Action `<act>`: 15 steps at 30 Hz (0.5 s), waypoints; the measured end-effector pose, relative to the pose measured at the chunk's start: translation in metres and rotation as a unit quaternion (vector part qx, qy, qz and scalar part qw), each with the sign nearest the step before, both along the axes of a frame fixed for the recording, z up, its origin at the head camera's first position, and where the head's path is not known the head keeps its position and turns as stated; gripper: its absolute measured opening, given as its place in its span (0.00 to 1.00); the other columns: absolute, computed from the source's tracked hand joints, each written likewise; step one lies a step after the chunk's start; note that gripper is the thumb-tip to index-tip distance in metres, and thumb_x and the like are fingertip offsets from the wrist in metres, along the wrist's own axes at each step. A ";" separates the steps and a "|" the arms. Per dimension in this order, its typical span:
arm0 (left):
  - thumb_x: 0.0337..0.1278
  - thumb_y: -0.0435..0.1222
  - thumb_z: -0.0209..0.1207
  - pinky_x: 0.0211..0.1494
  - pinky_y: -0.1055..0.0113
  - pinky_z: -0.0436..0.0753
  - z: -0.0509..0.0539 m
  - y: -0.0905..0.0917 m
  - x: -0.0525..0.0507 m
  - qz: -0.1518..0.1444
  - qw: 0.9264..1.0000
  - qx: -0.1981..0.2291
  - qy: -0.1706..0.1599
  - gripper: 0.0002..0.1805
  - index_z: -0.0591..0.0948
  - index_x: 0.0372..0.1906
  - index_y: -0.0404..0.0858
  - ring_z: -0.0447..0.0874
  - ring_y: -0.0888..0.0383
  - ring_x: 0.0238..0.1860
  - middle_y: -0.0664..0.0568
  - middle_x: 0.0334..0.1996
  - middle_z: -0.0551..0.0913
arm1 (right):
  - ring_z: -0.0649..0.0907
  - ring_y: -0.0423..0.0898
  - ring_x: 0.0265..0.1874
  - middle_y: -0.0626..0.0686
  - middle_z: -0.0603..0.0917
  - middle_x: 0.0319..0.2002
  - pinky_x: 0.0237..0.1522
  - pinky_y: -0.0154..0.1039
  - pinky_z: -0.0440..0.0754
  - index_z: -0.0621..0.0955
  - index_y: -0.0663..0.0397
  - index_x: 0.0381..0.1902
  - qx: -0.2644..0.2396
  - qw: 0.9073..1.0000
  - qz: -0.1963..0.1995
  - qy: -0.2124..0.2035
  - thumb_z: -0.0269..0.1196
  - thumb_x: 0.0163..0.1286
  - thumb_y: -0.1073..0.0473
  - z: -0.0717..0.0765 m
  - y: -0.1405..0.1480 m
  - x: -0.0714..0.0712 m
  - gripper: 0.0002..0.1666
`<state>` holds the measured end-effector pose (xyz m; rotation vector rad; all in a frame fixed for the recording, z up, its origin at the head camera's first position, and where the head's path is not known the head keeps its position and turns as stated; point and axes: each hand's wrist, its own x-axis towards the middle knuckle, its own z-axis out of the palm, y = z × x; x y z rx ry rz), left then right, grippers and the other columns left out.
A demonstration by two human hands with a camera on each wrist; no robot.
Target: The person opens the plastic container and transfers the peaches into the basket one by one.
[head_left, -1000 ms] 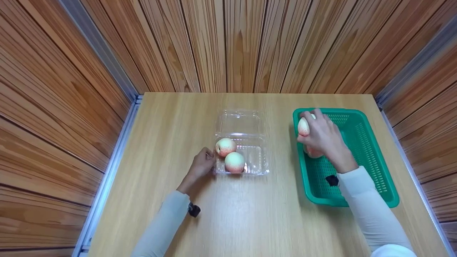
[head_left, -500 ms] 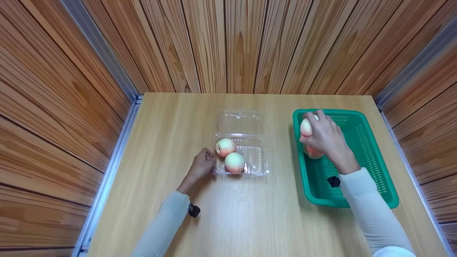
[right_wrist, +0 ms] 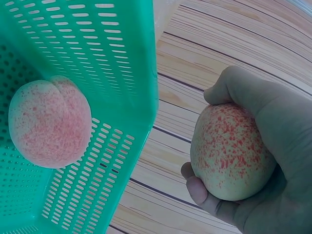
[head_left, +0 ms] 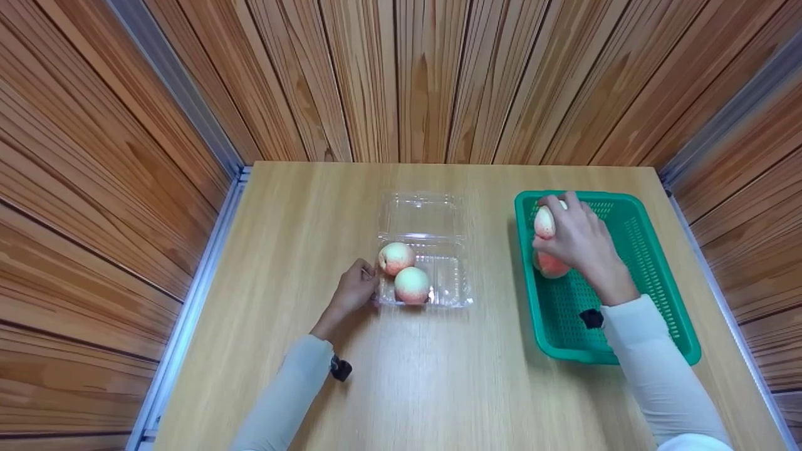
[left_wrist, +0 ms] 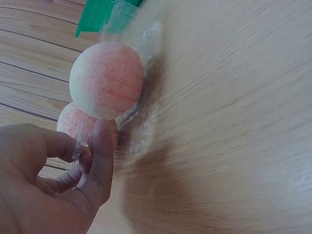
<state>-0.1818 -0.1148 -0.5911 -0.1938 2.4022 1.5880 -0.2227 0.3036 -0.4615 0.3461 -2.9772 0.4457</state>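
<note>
My left hand [head_left: 356,287] pinches the left rim of a clear plastic clamshell box [head_left: 446,279], whose lid lies back, away from me. Two pale peaches with red blush are in its base, a rear peach [head_left: 396,258] and a front peach [head_left: 411,285]. In the left wrist view the thumb and fingers [left_wrist: 102,146] close on the thin rim. Over the far left part of the green basket [head_left: 626,341], my right hand [head_left: 579,241] grips a speckled peach [right_wrist: 231,151]. Another peach [right_wrist: 48,122] lies inside the basket, below that hand and partly hidden by it in the head view.
The basket has perforated walls and a raised rim, and stands at the table's right side. Bare wooden table [head_left: 495,282] separates it from the box. Wood-plank walls [head_left: 426,81] stand behind and at both sides.
My right hand has drifted slightly to the right with the peach in it, uncovering a bit more of the peach below. The left hand and the box stay where they were.
</note>
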 end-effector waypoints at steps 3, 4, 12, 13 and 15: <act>0.76 0.33 0.57 0.25 0.69 0.80 0.000 0.000 0.000 -0.001 1.000 0.004 -0.007 0.07 0.74 0.47 0.33 0.84 0.53 0.24 0.49 0.30 0.75 | 0.79 0.70 0.49 0.68 0.74 0.60 0.44 0.71 0.86 0.74 0.56 0.67 0.001 1.000 0.001 0.001 0.75 0.61 0.56 0.000 0.001 0.000 0.38; 0.76 0.33 0.57 0.26 0.69 0.80 0.000 0.000 0.000 -0.001 1.000 0.003 -0.009 0.07 0.74 0.47 0.33 0.85 0.53 0.24 0.49 0.30 0.75 | 0.79 0.71 0.49 0.69 0.74 0.60 0.44 0.71 0.86 0.74 0.56 0.67 0.002 1.000 0.001 0.002 0.75 0.61 0.56 0.000 0.001 -0.001 0.39; 0.75 0.34 0.58 0.28 0.70 0.78 0.001 0.000 0.001 -0.003 1.000 -0.015 0.019 0.06 0.74 0.43 0.35 0.80 0.58 0.24 0.52 0.28 0.75 | 0.80 0.71 0.50 0.69 0.75 0.60 0.44 0.71 0.86 0.75 0.57 0.67 0.004 1.000 -0.005 0.007 0.74 0.61 0.56 -0.002 0.005 -0.001 0.37; 0.74 0.34 0.58 0.28 0.71 0.76 0.001 0.000 0.001 -0.002 1.000 -0.018 0.024 0.06 0.74 0.42 0.35 0.79 0.59 0.24 0.53 0.28 0.75 | 0.80 0.71 0.50 0.69 0.75 0.60 0.44 0.72 0.86 0.75 0.57 0.67 0.004 1.000 -0.006 0.007 0.73 0.61 0.56 -0.002 0.005 -0.001 0.37; 0.73 0.34 0.58 0.27 0.72 0.75 0.002 0.000 0.001 -0.001 0.999 -0.019 0.029 0.06 0.74 0.42 0.35 0.77 0.60 0.25 0.53 0.28 0.74 | 0.80 0.71 0.50 0.69 0.75 0.60 0.44 0.72 0.86 0.74 0.56 0.67 0.004 1.000 -0.007 0.005 0.73 0.61 0.55 -0.002 0.006 -0.001 0.37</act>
